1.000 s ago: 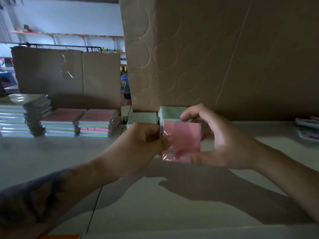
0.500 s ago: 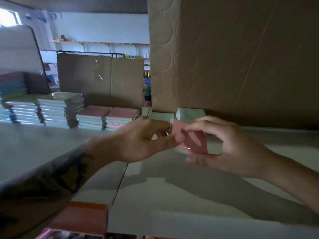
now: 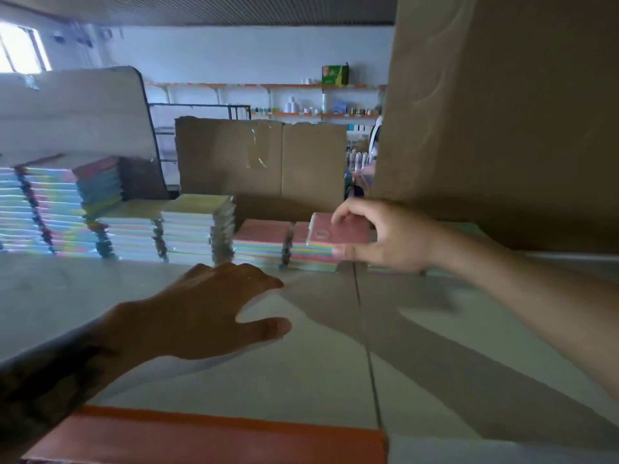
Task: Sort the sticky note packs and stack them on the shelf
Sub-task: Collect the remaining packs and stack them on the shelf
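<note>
Your right hand now pinches the pink-topped pack alone, fingers over its top, thumb beneath, lowering it onto the pink stack at the shelf back. Your left hand has let go; it hovers spread and empty, nearer you than that stack. Half a second ago both hands held the pack mid-air, so sorting is done and placing has begun.

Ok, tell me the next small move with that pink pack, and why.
Probably lower the pink pack flat onto the pink-topped stack and release: the right hand holds it just above that stack, tops matching, and the left hand is open.
</note>
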Demonstrator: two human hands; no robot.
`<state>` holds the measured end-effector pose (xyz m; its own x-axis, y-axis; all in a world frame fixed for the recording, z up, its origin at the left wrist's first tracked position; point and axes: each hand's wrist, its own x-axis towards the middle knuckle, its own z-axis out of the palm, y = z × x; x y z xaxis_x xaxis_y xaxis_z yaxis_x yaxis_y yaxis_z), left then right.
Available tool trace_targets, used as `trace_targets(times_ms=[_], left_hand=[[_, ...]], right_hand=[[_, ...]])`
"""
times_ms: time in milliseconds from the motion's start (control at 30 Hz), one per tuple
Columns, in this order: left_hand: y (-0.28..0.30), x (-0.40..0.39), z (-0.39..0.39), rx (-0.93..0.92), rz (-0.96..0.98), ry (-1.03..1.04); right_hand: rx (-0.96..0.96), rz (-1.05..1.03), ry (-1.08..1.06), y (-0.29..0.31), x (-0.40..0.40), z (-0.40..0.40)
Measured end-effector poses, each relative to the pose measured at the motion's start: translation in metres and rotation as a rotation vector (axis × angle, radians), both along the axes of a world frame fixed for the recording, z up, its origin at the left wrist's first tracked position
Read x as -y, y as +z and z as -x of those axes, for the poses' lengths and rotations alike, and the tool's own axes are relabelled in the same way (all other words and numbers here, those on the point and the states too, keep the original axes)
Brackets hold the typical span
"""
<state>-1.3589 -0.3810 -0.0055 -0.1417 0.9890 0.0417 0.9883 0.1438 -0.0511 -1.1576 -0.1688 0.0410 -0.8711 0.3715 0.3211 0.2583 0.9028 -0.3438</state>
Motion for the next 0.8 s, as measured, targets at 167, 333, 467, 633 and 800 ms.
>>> trace_targets(times_ms=[167,333,467,633,800], left_hand=[[-0.016,0.007,0.017,0.058,-0.046,0.026],[-0.02,0.003,0.017,0.059,-0.098,0.028],[-0.019,0.003,0.019,0.074,-0.077,0.037],[-0.005,0.003,0.017,0.091,-0.089,0.031],[0.053,-0.016,0.012,0.167,-0.243,0.017]], right_hand=[[0.049,0.078,-0.034,-0.004,-0.017,0.042],[0.095,0.114,-0.082,-0.013,-0.021,0.056],[0.156,0.173,-0.12,-0.006,-0.02,0.061],[0.266,0.194,-0.156,0.0,-0.022,0.065],[0.35,0.146,-0.166,0.012,-0.025,0.065]])
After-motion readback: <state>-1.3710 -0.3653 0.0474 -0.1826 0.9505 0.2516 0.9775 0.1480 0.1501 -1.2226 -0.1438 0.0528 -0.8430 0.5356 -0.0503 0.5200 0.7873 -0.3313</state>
